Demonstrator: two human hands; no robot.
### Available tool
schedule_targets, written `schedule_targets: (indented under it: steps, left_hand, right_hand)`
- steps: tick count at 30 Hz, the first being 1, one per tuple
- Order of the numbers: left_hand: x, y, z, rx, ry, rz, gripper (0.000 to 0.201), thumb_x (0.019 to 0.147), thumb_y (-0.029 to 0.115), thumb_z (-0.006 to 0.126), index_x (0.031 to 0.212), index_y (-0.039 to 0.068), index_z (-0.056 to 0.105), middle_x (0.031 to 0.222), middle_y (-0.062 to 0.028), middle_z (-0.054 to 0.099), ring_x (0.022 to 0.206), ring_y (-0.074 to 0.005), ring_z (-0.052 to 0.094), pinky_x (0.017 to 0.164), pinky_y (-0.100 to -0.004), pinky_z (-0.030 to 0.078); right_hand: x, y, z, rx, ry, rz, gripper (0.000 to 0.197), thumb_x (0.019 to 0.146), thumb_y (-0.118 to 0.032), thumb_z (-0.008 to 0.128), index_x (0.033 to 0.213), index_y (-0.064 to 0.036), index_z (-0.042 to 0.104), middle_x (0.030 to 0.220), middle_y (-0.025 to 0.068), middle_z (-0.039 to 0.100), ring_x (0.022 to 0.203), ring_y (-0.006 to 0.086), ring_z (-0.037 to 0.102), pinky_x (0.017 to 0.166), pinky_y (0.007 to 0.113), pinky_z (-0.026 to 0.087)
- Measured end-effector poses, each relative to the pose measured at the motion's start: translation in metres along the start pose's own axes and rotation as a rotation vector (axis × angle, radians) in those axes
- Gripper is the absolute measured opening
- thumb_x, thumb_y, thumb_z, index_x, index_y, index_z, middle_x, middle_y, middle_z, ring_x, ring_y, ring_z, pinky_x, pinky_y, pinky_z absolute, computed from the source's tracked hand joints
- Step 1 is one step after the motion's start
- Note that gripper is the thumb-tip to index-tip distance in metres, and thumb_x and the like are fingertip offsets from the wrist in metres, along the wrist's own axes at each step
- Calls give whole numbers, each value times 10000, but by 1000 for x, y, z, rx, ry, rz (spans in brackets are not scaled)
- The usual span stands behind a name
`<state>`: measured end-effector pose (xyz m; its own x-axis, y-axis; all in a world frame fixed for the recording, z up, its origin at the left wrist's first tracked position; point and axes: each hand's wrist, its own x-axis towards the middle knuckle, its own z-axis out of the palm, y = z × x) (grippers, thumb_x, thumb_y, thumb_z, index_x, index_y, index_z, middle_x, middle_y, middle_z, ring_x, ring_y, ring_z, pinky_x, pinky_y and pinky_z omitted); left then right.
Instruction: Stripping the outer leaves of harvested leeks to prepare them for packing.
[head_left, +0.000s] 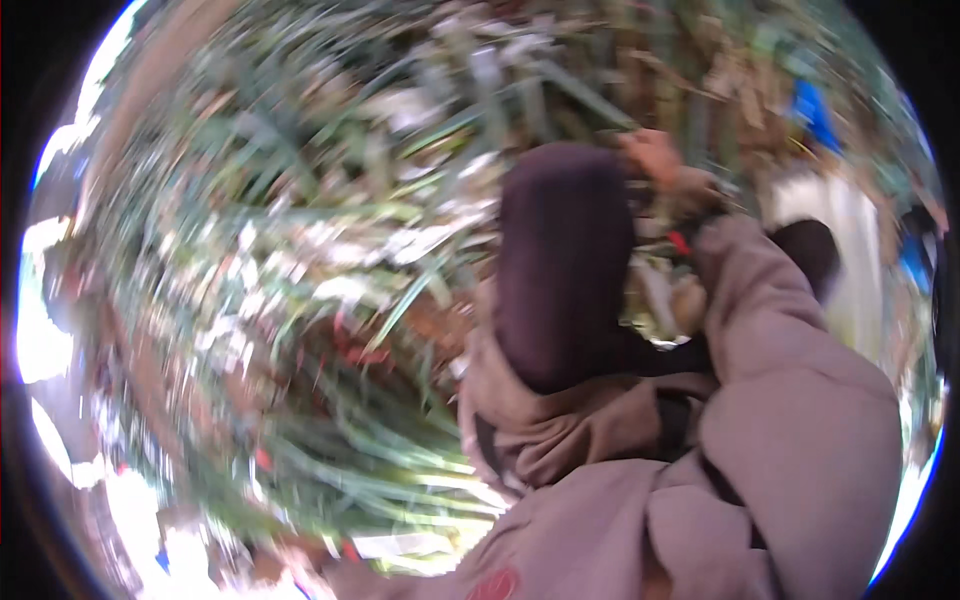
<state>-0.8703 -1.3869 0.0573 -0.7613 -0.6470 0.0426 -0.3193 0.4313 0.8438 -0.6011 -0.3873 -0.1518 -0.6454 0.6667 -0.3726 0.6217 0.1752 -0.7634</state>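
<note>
Motion blur smears most of the picture. My right hand [663, 165] reaches forward past my dark-trousered knee [565, 260]. It is among long green leaves [575, 95] at the far side, and its fingers are too smeared to read. At the lower left edge my left hand [285, 565] shows only as a blurred patch. Close to it lies a bundle of leafy stalks [400, 490], like spring onions, its pale ends toward me. Whether the left hand touches the bundle I cannot tell.
Heaps of green leafy stalks [270, 150] cover the ground ahead and to the left. Pale scraps [400, 240] and reddish-brown soil [440, 325] show among them. A blue object [815, 115] lies at the far right, near a whitish sheet-like thing [850, 225].
</note>
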Motion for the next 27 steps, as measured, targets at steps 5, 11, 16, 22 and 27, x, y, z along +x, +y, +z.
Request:
schedule_targets:
  steps: [5,11,16,22,27]
  left_hand:
    - [-104,-82,46,286,-157,-173,569,1215,397,692,1623,2,667,1479,-209,770,1225,-350,779,995,-475,663]
    - [-182,-91,58,579,-302,-201,564,1214,419,697,1604,11,695,1541,-186,750,1272,-364,766,1010,-493,644]
    - [-207,-24,149,237,-577,75,628,1213,466,690,1636,3,660,1611,-178,708,1347,-374,734,1090,-499,595]
    - [-451,229,446,-181,-1161,40,657,1274,513,595,1710,22,597,1529,-148,707,1423,-271,668,1306,-465,449]
    - [-562,276,567,-6,-1197,129,591,1279,518,583,1615,48,707,1428,-97,806,1306,-214,737,1075,-348,527]
  right_hand:
    - [11,52,-65,-35,112,-21,386,1172,-357,763,1051,4,826,881,154,838,746,241,836,706,437,630]
    - [9,160,-129,-160,422,187,538,1160,-498,726,1064,20,831,844,157,843,743,307,849,752,475,647]
    - [59,202,-167,-155,713,200,426,1110,-437,756,1153,-24,848,987,199,871,960,403,854,900,517,646]
    - [153,263,-199,-60,582,145,385,1095,-365,786,1337,-70,832,1272,235,853,1215,477,795,1040,575,619]
    - [238,307,-244,-206,688,153,380,1094,-288,771,1400,-63,799,1320,235,827,1259,488,767,1062,572,612]
